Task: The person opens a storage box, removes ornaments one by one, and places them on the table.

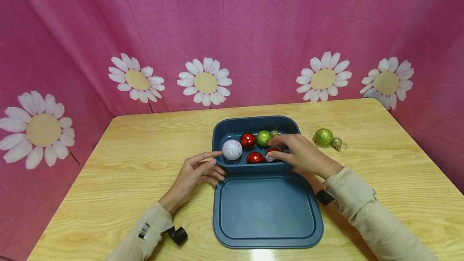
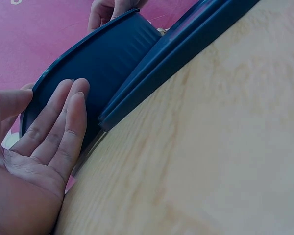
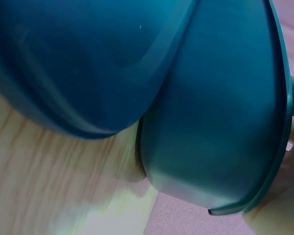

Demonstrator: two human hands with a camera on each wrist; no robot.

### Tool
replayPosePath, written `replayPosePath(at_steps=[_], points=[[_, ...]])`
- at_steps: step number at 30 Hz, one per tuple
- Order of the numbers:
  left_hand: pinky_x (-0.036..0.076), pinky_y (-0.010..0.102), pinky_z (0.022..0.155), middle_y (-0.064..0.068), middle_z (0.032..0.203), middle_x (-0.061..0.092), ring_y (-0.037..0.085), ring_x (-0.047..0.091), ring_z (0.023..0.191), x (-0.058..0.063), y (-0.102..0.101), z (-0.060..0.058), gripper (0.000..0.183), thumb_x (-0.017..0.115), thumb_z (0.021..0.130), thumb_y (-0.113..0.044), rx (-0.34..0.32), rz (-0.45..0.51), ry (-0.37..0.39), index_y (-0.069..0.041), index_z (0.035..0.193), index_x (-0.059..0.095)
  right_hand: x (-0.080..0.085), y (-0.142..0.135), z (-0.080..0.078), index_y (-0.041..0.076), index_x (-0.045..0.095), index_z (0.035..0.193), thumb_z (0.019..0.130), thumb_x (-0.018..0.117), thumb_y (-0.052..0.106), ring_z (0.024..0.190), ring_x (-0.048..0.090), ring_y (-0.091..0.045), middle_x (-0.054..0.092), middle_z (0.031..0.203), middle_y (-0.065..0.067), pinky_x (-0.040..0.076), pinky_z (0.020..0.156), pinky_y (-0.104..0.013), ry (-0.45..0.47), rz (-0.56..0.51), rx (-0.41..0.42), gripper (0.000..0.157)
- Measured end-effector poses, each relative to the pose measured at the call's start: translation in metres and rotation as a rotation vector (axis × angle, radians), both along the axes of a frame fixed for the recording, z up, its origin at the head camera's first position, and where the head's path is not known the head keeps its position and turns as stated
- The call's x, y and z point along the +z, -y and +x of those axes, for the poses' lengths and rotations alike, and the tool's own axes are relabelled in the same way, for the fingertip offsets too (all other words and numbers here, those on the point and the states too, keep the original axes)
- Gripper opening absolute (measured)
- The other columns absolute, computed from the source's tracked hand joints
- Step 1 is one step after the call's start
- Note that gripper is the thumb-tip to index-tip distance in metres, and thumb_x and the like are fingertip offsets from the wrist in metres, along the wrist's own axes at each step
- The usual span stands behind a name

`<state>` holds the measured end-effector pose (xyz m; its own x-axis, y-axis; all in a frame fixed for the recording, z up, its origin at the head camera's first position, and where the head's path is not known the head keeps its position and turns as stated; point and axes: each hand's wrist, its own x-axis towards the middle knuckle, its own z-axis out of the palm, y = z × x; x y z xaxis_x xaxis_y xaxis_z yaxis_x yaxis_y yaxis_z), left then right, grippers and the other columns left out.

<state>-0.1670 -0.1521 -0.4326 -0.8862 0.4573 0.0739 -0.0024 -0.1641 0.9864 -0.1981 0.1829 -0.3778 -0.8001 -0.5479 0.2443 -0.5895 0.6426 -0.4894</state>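
Observation:
A dark blue box (image 1: 253,168) holds several baubles: a speckled white bauble (image 1: 232,150), a shiny red bauble (image 1: 248,140), a second red bauble (image 1: 255,157), a glittery green bauble (image 1: 264,137) and a small gold one (image 1: 274,133). My right hand (image 1: 302,154) reaches over the box's right side, thumb and fingers pinching another red bauble (image 1: 272,154) inside. In the right wrist view the box's wall hides most of that hand. My left hand (image 2: 44,142) rests against the box's left end, fingers fairly straight and touching its wall and rim.
A dark blue lid (image 1: 267,210) lies flat on the wooden table (image 1: 156,144), directly in front of the box. To the right of the box sit a glittery green bauble (image 1: 323,136) and a small gold bauble (image 1: 336,143). A pink flowered curtain (image 1: 253,51) hangs behind the table.

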Motion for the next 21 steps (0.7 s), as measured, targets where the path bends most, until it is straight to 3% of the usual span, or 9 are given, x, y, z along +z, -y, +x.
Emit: replayPosePath(at_steps=[10,17,21], points=[[0.061,0.035,0.067,0.015,0.096,0.075,0.026,0.074,0.082,-0.0026,0.0008,-0.0011,0.041,0.051,0.106,-0.016,-0.004,0.014,-0.010,0.005,0.141,0.050,-0.0017,-0.0004,-0.0013,0.003,0.070,0.115,0.089,0.077,0.023,0.089,0.066,-0.014,0.072,0.096,0.000,0.057,0.085,-0.042,0.055,0.007,-0.001,0.034],[0.062,0.036,0.068,0.015,0.097,0.075,0.027,0.074,0.084,-0.0023,0.0010,-0.0002,0.042,0.050,0.106,-0.016,-0.017,0.024,-0.016,0.005,0.142,0.049,-0.0032,-0.0024,-0.0036,0.004,0.072,0.110,0.086,0.080,0.023,0.087,0.065,-0.012,0.071,0.094,0.002,0.057,0.081,-0.042,0.035,-0.023,0.007,0.031],[0.061,0.036,0.068,0.015,0.097,0.074,0.027,0.074,0.084,-0.0040,0.0001,0.0016,0.042,0.050,0.106,-0.016,-0.016,0.030,-0.005,0.005,0.142,0.049,-0.0018,-0.0034,-0.0004,0.005,0.072,0.112,0.085,0.081,0.025,0.088,0.064,-0.012,0.070,0.097,0.002,0.057,0.082,-0.042,0.084,-0.041,-0.013,0.035]])
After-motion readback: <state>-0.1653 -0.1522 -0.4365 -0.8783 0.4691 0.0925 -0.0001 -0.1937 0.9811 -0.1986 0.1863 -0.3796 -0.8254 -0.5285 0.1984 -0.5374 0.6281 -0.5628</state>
